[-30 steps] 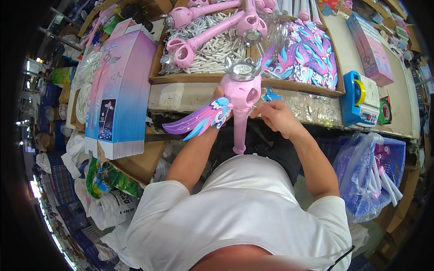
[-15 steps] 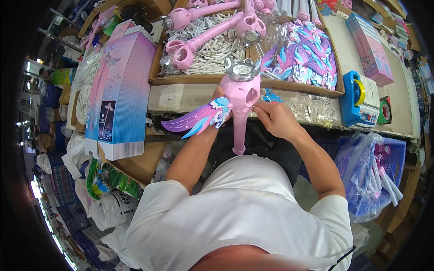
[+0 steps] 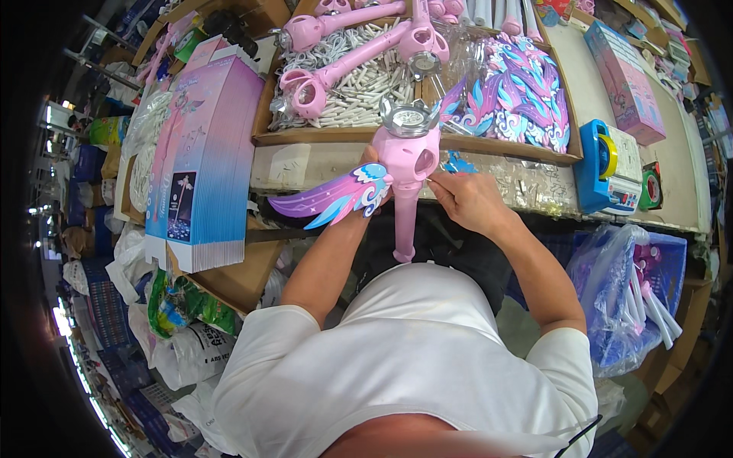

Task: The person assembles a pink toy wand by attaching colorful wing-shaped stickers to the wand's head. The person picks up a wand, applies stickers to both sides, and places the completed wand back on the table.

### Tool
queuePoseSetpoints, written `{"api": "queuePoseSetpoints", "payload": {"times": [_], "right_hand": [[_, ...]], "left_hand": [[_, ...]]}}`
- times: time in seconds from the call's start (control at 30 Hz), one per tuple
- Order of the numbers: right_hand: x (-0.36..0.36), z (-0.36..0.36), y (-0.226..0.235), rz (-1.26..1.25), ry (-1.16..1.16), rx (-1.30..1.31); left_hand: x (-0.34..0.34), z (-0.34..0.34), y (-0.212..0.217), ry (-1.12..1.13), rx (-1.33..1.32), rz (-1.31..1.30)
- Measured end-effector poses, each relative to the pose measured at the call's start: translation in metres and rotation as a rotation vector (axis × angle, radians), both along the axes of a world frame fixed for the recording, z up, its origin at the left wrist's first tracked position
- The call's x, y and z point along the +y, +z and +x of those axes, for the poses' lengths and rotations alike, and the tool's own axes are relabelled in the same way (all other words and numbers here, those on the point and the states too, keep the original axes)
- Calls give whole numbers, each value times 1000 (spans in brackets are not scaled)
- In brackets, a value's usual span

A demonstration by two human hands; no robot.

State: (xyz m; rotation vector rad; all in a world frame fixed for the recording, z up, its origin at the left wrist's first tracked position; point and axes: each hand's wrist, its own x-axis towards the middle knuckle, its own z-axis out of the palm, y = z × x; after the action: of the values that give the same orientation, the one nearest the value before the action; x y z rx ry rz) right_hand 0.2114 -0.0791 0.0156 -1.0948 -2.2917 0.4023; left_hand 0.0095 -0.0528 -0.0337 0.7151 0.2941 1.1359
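A pink toy wand (image 3: 408, 164) with a silver crown top stands upright in front of me. A purple and blue wing (image 3: 332, 200) sticks out from its left side. My left hand (image 3: 372, 174) grips the wand's head from behind, mostly hidden by the wing. My right hand (image 3: 466, 200) pinches a second blue wing piece (image 3: 456, 163) against the wand's right side.
A wooden tray (image 3: 336, 136) behind holds more pink wands (image 3: 343, 69), white sticks and loose wings (image 3: 519, 99). A stack of flat pink and blue boxes (image 3: 202, 160) stands at left. A blue tape dispenser (image 3: 603, 164) sits at right, a blue bag (image 3: 641, 298) of parts below it.
My right hand has shifted slightly left, closer against the wand's right side. The wand and my left hand stay where they were.
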Motion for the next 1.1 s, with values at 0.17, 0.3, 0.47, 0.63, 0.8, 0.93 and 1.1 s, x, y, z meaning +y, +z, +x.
{"api": "queuePoseSetpoints", "payload": {"times": [0.17, 0.3, 0.47, 0.63, 0.8, 0.93, 1.1], "right_hand": [[0, -1, 4, 24, -12, -93], [5, 0, 13, -150, -11, -63], [16, 31, 3, -239, -182, -314], [38, 68, -60, 11, -354, -389], [27, 37, -65, 48, -340, 44], [18, -23, -35, 234, -273, -11], [40, -5, -81, 258, -272, -103]], "left_hand": [[2, 0, -9, 76, 10, -47], [6, -3, -10, 48, 30, -69], [24, -28, -40, 37, -369, -244], [35, -43, -12, 84, -277, -117], [41, -42, -14, 75, -312, 0], [51, -28, -22, 1, -303, 42], [51, -17, -24, -40, -378, 34]]}}
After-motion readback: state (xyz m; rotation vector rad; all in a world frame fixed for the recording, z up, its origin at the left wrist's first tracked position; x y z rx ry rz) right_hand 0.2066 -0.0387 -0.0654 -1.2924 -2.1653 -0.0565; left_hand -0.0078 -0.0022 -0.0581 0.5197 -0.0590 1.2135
